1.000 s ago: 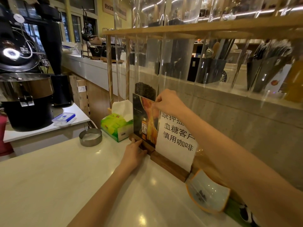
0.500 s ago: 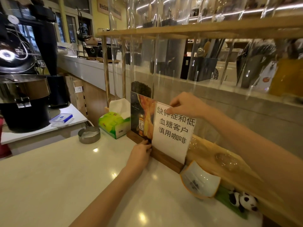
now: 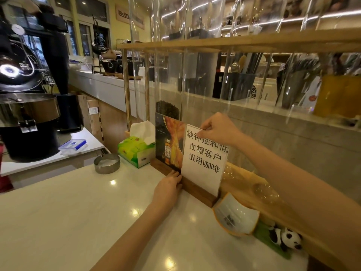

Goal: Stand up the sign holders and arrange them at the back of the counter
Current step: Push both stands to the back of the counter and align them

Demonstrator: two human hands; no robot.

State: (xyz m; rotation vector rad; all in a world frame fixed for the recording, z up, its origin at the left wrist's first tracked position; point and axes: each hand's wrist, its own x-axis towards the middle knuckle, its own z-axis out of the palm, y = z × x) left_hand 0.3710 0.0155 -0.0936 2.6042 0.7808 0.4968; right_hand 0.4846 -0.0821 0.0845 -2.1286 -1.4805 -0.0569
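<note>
The right hand [image 3: 214, 130] pinched the top of the upright white sign holder [image 3: 203, 161], its base lying along the counter's [image 3: 78, 212] back edge, while the left hand [image 3: 169, 185] touched that base with loosely extended fingertips.

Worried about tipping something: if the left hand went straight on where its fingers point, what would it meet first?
Likely the wooden base of the poster sign holder, which the left hand touches.
</note>
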